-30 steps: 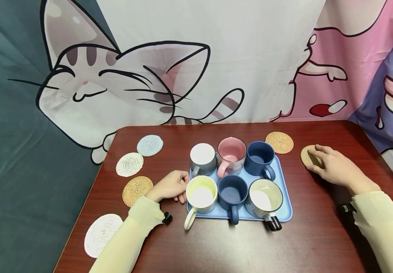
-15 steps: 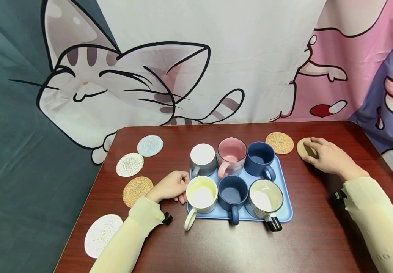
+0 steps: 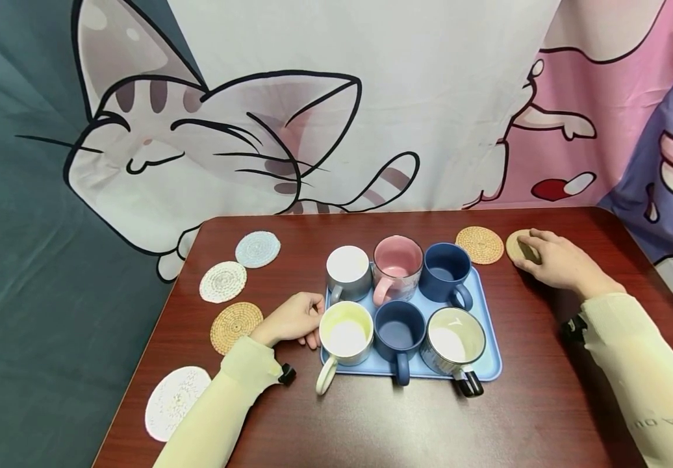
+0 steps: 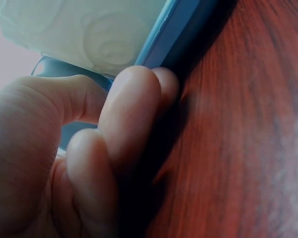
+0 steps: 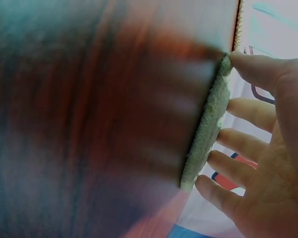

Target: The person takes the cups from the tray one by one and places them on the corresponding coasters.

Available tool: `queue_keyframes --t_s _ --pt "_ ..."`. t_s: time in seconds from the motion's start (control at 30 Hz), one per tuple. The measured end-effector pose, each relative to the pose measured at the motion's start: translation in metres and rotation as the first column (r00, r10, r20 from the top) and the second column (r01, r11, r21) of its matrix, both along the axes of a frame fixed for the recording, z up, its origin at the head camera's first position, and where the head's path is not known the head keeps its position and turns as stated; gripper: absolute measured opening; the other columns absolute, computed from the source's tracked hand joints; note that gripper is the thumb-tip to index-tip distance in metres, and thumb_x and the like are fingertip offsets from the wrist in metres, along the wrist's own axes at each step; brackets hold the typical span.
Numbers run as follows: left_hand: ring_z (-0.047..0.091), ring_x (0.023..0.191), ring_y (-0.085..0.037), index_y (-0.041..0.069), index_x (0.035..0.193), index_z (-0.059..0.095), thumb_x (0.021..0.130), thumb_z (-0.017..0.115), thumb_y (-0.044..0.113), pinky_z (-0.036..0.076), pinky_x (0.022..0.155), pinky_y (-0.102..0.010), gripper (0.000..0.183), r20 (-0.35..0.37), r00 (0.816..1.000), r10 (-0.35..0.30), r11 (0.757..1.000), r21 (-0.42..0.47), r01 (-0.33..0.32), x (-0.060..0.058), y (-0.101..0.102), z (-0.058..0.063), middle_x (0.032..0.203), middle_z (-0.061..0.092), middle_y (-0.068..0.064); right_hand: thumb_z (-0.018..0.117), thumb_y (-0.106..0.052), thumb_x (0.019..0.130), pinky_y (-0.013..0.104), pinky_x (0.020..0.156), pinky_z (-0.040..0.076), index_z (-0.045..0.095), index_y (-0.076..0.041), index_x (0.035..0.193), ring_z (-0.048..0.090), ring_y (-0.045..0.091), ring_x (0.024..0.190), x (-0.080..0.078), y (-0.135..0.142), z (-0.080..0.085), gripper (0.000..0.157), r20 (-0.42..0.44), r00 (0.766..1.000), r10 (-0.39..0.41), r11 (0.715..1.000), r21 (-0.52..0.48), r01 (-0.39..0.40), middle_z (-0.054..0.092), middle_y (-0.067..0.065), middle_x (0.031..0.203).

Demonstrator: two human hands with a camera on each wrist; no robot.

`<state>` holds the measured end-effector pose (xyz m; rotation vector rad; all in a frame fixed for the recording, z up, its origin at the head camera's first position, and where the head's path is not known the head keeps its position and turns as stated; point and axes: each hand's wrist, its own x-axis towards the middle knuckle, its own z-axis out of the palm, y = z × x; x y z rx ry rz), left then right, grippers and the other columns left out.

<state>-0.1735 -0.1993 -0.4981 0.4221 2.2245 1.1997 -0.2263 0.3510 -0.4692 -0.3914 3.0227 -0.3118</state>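
Under my right hand lies a thick, round, beige-green coaster on the table. In the right wrist view the fingers are fairly straight, their tips resting on that coaster's face, the thumb at its edge. A straw-coloured woven coaster lies just left of it, a narrow gap apart. My left hand pinches the left rim of a light blue tray between thumb and fingers. Closest to that hand on the tray stands a cream mug with a yellow inside.
Several other mugs crowd the tray: a grey one, a pink one, navy ones and a speckled one. Left of it lie a pale blue coaster, a cream one, a tan one and a white one.
My right hand has slid the beige-green coaster left and toward the back, close to the straw-coloured one. The left hand, tray and mugs stay where they were.
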Motion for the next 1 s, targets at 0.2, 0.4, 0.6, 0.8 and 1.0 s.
queue_keyframes --t_s 0.2,0.4,0.6,0.8,1.0 --pt "0.068 0.047 -0.015 0.005 0.086 0.056 0.100 0.054 0.012 0.048 0.040 -0.024 0.016 0.000 1.000 0.000 1.000 0.003 0.000 -0.0010 0.0007 -0.0011 0.058 0.071 -0.006 0.067 -0.034 0.098 0.075 0.109 0.033 0.051 0.009 0.143 0.043 0.065 0.130 -0.0021 0.0017 -0.0021 0.064 -0.007 1.000 0.000 1.000 -0.001 0.000 0.040 0.042 0.148" --pt "0.068 0.046 -0.014 0.005 0.086 0.056 0.100 0.054 0.011 0.048 0.040 -0.024 0.015 0.002 1.000 0.000 1.000 0.003 0.000 -0.0012 0.0002 -0.0023 0.058 0.071 -0.006 0.068 -0.033 0.097 0.075 0.108 0.035 0.052 0.008 0.142 0.044 0.065 0.129 -0.0034 0.0013 -0.0023 0.063 -0.020 1.000 0.002 1.000 0.000 -0.002 0.042 0.042 0.148" --pt "0.068 0.046 -0.014 0.005 0.086 0.056 0.099 0.053 0.010 0.048 0.040 -0.024 0.015 -0.002 1.000 0.000 1.000 0.004 0.000 -0.0012 -0.0001 -0.0023 0.058 0.070 -0.006 0.068 -0.033 0.097 0.075 0.108 0.034 0.051 0.007 0.143 0.043 0.065 0.130 -0.0042 0.0003 -0.0012 0.063 -0.007 1.000 -0.008 1.000 -0.002 0.008 0.041 0.041 0.149" --pt "0.068 0.047 -0.015 0.006 0.086 0.056 0.100 0.052 0.012 0.049 0.040 -0.025 0.016 -0.008 1.000 -0.007 1.000 0.001 0.007 -0.0016 -0.0004 -0.0030 0.058 0.071 -0.005 0.066 -0.035 0.099 0.075 0.109 0.033 0.050 0.009 0.144 0.043 0.066 0.131 -0.0039 0.0010 -0.0015 0.064 0.001 1.000 -0.007 1.000 -0.001 0.007 0.040 0.042 0.149" --pt "0.069 0.047 -0.015 0.006 0.085 0.056 0.100 0.053 0.013 0.049 0.040 -0.025 0.016 -0.012 1.000 -0.008 1.000 -0.003 0.008 -0.0015 -0.0010 -0.0045 0.058 0.071 -0.005 0.066 -0.035 0.099 0.074 0.109 0.033 0.050 0.008 0.144 0.043 0.066 0.130 -0.0049 0.0018 -0.0024 0.064 -0.008 1.000 0.000 1.000 -0.004 0.000 0.040 0.042 0.149"
